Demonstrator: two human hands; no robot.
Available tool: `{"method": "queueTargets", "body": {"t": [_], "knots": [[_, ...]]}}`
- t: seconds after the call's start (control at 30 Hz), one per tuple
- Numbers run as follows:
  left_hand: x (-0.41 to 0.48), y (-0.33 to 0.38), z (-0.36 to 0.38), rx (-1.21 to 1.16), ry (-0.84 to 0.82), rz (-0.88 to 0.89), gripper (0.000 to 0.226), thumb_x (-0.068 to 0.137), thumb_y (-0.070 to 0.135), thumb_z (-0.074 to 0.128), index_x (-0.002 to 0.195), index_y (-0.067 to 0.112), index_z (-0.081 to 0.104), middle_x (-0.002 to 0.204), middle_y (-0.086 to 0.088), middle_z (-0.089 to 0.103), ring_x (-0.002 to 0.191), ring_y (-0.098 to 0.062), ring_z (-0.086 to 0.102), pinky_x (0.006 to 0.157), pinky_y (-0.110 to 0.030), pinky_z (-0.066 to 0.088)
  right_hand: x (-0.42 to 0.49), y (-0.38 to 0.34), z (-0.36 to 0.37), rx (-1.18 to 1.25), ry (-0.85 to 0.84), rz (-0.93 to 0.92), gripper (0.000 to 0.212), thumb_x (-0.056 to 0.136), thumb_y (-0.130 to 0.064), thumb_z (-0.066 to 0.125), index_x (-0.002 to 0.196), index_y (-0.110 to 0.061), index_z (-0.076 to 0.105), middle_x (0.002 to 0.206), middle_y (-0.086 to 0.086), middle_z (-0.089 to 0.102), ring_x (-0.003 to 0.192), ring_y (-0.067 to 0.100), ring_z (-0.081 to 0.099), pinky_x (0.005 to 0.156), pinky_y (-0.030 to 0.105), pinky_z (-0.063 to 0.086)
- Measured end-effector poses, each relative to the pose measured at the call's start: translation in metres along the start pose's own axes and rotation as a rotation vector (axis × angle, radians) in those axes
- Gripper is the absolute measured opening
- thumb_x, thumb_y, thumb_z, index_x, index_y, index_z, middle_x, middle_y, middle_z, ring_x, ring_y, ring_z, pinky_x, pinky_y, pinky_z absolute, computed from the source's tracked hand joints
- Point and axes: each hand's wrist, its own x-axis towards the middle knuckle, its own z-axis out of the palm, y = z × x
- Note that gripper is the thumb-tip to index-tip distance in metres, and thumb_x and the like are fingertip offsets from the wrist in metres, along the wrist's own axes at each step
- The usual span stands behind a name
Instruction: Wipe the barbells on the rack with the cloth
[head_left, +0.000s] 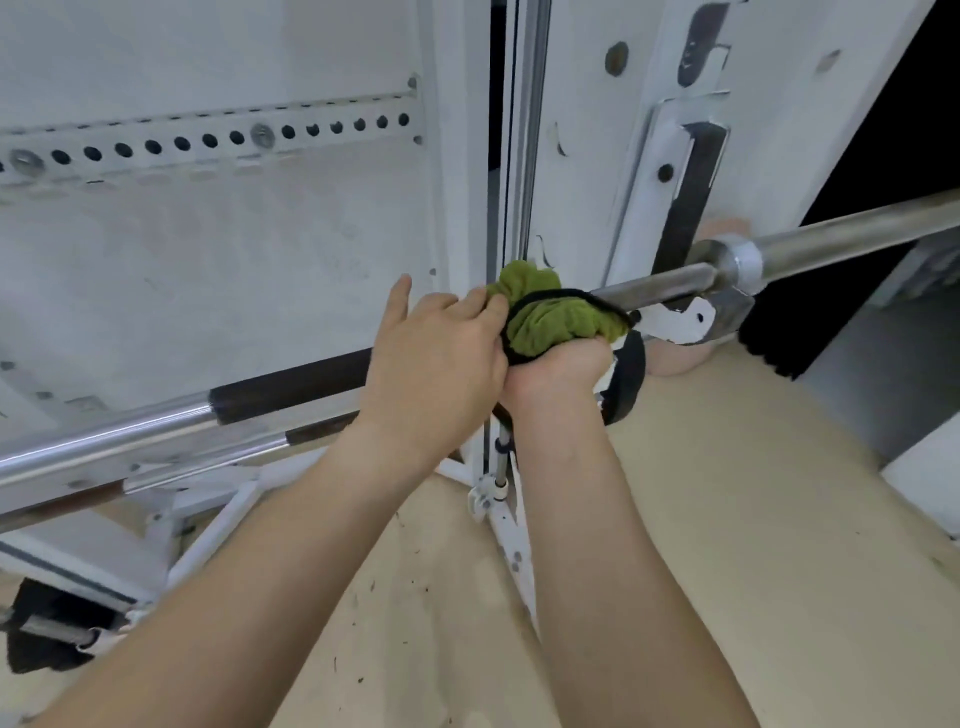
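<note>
At frame centre, the right hand (556, 369) clenches the green cloth (550, 317) around the barbell (660, 286) mid-wipe; the left hand (436, 358) touches the cloth, its grip unclear. Next, likely a slide toward the collar (737, 260) at frame right

barbell (104, 441) ends cropped, middle under cloth (550, 317)

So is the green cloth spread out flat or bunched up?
Bunched up: the green cloth is wadded into a lump against the barbell, squeezed in the right hand.
</note>
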Motion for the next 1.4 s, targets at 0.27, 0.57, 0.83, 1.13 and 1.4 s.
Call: {"method": "queueTargets", "body": {"t": [0.27,0.57,0.83,1.13,1.4], "knots": [[0.078,0.076,0.011,0.062,-0.103,0.013,0.027,0.094,0.024,0.042,0.086,0.018,0.067,0.071,0.001,0.054,0.082,-0.022,0.05,0.122,-0.048,0.013,0.041,-0.072,-0.009,0.009,-0.034,-0.094,0.043,0.105,-0.023,0.03,0.079,-0.012,0.061,0.074,0.008,0.066,0.062,0.022,0.064,0.056,0.025,0.051],[0.051,0.041,0.0,-0.088,-0.183,-0.038,0.024,0.093,0.031,0.048,0.106,0.033,0.067,0.074,0.005,0.06,0.075,-0.022,0.046,0.114,-0.045,0.032,0.014,-0.038,-0.023,-0.23,0.007,-0.093,0.043,0.102,-0.04,0.04,0.09,-0.015,0.073,0.074,0.004,0.078,0.068,0.02,0.075,0.059,0.026,0.057],[0.028,0.051,-0.007,-0.033,-0.337,-0.134,0.059,0.09,0.061,0.039,0.132,0.021,0.048,0.12,-0.007,0.059,0.11,-0.034,0.058,0.105,-0.047,0.038,-0.028,-0.049,-0.05,-0.472,0.067,-0.144,0.038,0.101,-0.033,0.05,0.085,-0.017,0.079,0.087,0.006,0.079,0.081,0.022,0.075,0.072,0.034,0.06],[0.059,0.097,0.029,0.193,-0.111,-0.046,0.033,0.088,0.027,0.067,0.114,0.015,0.05,0.095,-0.006,0.059,0.077,-0.025,0.057,0.062,-0.036,0.04,-0.04,-0.163,-0.007,-0.839,-0.061,-1.076,0.026,0.105,-0.03,0.052,0.115,-0.012,0.068,0.103,-0.003,0.074,0.102,0.013,0.07,0.096,0.035,0.057],[0.082,0.091,0.04,0.291,-0.068,0.005,0.02,0.098,0.034,0.058,0.096,0.018,0.047,0.066,0.001,0.041,0.052,-0.019,0.04,0.048,-0.03,0.029,0.014,-0.221,-0.004,-1.405,-0.163,-1.112,0.014,0.089,-0.015,0.067,0.099,-0.023,0.073,0.088,-0.014,0.072,0.09,0.007,0.069,0.087,0.035,0.06]]}}
